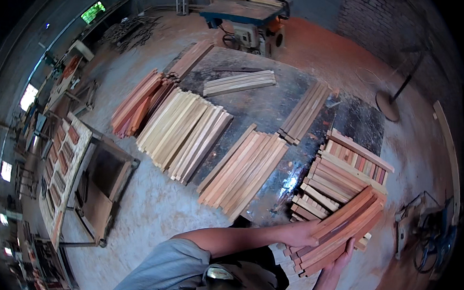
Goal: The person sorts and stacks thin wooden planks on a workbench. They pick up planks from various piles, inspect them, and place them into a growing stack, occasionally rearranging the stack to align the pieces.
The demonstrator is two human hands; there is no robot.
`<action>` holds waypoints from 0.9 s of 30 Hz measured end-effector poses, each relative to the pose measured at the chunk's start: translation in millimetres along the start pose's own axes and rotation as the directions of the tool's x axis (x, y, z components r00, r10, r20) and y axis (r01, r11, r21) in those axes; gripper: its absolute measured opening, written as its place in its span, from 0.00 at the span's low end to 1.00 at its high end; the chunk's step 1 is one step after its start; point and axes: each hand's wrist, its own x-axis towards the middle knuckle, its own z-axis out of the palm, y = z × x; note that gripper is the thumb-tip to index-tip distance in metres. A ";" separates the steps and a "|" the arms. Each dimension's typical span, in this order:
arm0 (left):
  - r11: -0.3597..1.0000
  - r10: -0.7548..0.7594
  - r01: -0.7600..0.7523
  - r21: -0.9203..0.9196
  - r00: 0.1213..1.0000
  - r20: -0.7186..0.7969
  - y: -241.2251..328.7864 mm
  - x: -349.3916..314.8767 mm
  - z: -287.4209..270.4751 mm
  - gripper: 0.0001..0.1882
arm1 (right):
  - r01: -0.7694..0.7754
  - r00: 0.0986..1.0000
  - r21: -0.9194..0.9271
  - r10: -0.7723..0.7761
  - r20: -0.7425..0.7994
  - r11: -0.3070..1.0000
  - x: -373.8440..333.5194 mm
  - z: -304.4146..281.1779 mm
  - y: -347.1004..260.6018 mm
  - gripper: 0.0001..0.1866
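Both my hands are on a bundle of reddish-brown wooden strips [341,225] at the lower right. My left hand [305,233] presses against its upper left side, its fingers partly hidden by the wood. From below, my right hand [342,258] grips the opposite side, with fingertips showing along the edge. The bundle slants up to the right, beside a stack of wooden strips [331,179] at the table's near right corner. Paler strip ends jut out of that stack, just above my left hand.
A dark worktable [251,107] carries rows of pale strips [178,130], pinkish strips [245,168] and brown strips [305,113]. On the left stands a wheeled rack [102,211] with small wooden pieces on top. A table saw [248,14] is at the back.
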 end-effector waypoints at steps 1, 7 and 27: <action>0.998 -0.057 0.058 0.022 0.998 -0.032 -4.3 -6.4 6.8 0.38 | -0.007 0.999 -0.037 0.008 0.038 0.999 -1.5 3.2 -0.8 0.30; 0.990 -0.119 0.134 0.053 0.968 -0.220 23.8 -49.9 2.6 0.43 | 0.016 0.998 -0.196 -0.004 0.061 0.980 -1.3 33.3 3.9 0.29; 0.978 -0.148 0.003 -0.207 0.711 -0.688 -56.0 -402.1 -260.0 0.48 | -0.097 0.956 -0.567 0.235 0.175 0.818 19.9 310.0 399.6 0.21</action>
